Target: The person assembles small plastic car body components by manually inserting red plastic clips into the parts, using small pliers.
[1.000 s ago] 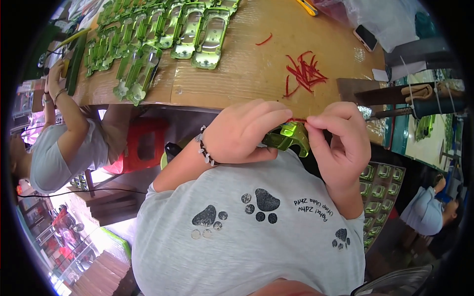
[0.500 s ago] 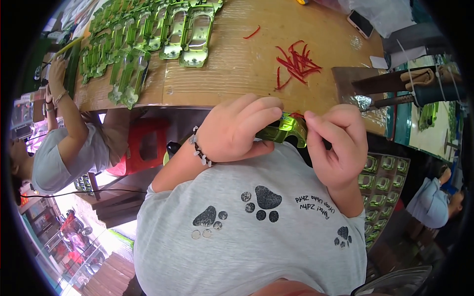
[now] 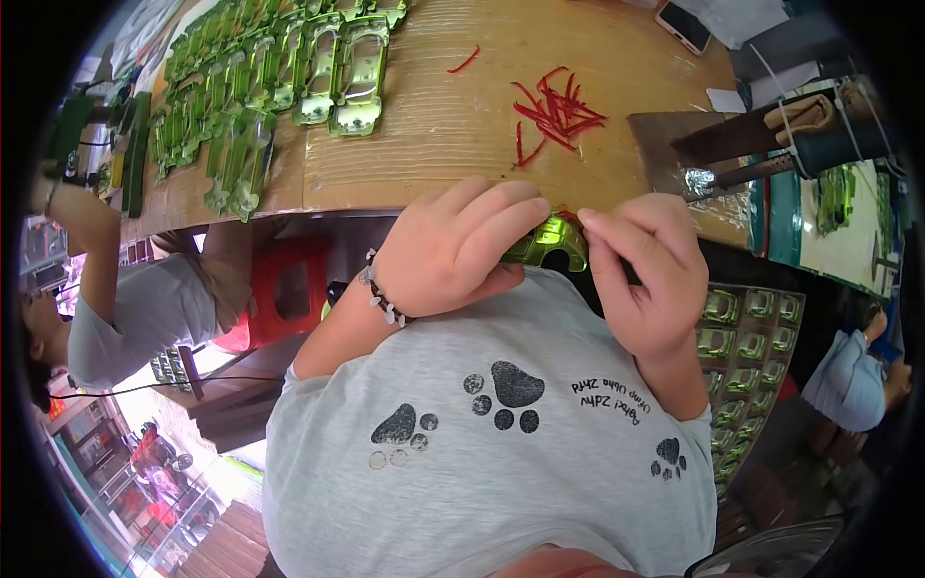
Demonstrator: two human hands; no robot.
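Note:
In front of my chest, at the table's edge, my left hand [image 3: 464, 241] is closed around a shiny green plastic toy car body shell [image 3: 557, 243]. Its fingers cover the shell's left part. My right hand [image 3: 650, 270] pinches thumb and forefinger together at the shell's upper right edge, where a bit of red shows; whether that is a loose strip is too small to tell. Thin red strips [image 3: 559, 116] lie in a loose pile on the table beyond my hands, with a single red strip [image 3: 464, 60] apart from them to the left.
Green shells [image 3: 358, 87] stand in rows on the wooden table [image 3: 424, 144] at the left. A phone [image 3: 683, 27] lies far right, near a tool with a metal barrel [image 3: 737, 173]. A tray of green parts [image 3: 742, 361] is at my right. Another person [image 3: 145, 308] sits left by a red stool [image 3: 289, 289].
The view has shifted slightly, so the table things sit further left. Both hands keep their hold at the shell, which has tilted a little. The other person's arm at the left has lowered.

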